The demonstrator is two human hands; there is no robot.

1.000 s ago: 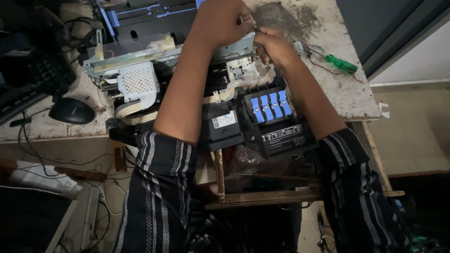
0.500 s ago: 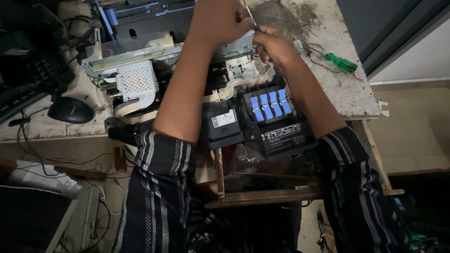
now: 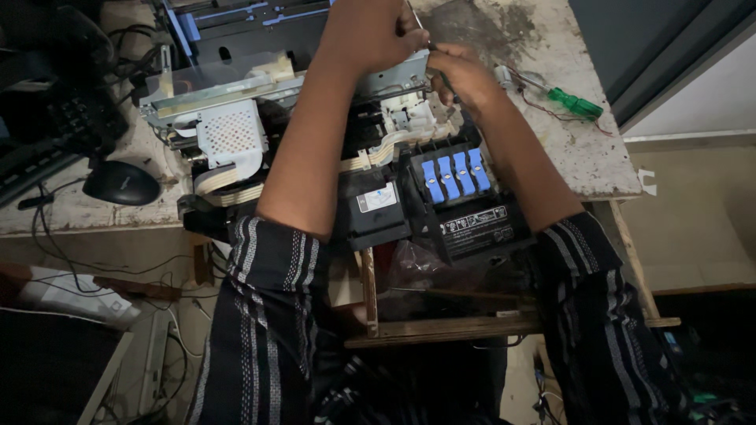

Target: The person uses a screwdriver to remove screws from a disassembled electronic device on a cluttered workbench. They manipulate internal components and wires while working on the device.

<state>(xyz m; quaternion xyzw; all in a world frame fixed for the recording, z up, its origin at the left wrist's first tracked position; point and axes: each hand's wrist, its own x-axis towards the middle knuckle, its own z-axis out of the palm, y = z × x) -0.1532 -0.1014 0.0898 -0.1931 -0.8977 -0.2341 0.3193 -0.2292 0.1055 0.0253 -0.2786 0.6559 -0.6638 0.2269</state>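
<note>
Both sets of fingers are clenched: left hand [image 3: 376, 33] grips a thin tool shaft, right hand [image 3: 465, 75] seemingly pinches its tip; below, the opened printer mechanism [image 3: 378, 157] on the counter [image 3: 551, 149] looks heavy, rigid, fragile in its ribbon cables; grasp the metal frame.

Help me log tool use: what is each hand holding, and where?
The left hand grips a thin metal tool near its upper end. The right hand rests on the printer mechanism; whether it holds anything cannot be told.

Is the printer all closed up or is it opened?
Opened. The printer has no cover: its metal frame, white ribbon cables and blue ink cartridges lie bare. Both hands, left and right, work inside.
</note>
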